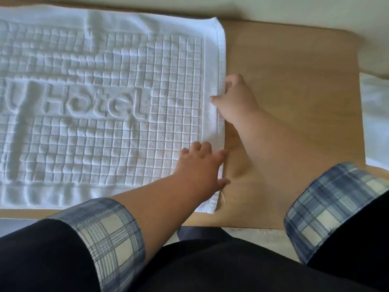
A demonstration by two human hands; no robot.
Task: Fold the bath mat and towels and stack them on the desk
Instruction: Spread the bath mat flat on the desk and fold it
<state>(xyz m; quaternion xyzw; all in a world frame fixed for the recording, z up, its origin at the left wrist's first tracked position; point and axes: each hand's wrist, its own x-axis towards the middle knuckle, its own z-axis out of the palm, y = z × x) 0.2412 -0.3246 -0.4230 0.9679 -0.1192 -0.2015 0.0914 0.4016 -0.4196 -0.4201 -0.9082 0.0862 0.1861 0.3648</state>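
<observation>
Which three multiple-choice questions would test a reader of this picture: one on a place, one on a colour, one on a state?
1. Where on the desk does the bath mat lie?
A. on its left part
B. on its right part
C. rolled at its far corner

2. What colour is the bath mat?
A. blue
B. white
C. brown

3. What does the right hand do?
A. hangs idle
B. presses flat on the bare wood
C. pinches the bath mat's edge

Answers:
1 A: bare wood shows only to the right of the bath mat.
2 B: the whole weave is white.
3 C: the thumb and curled fingers close on the right border.
</observation>
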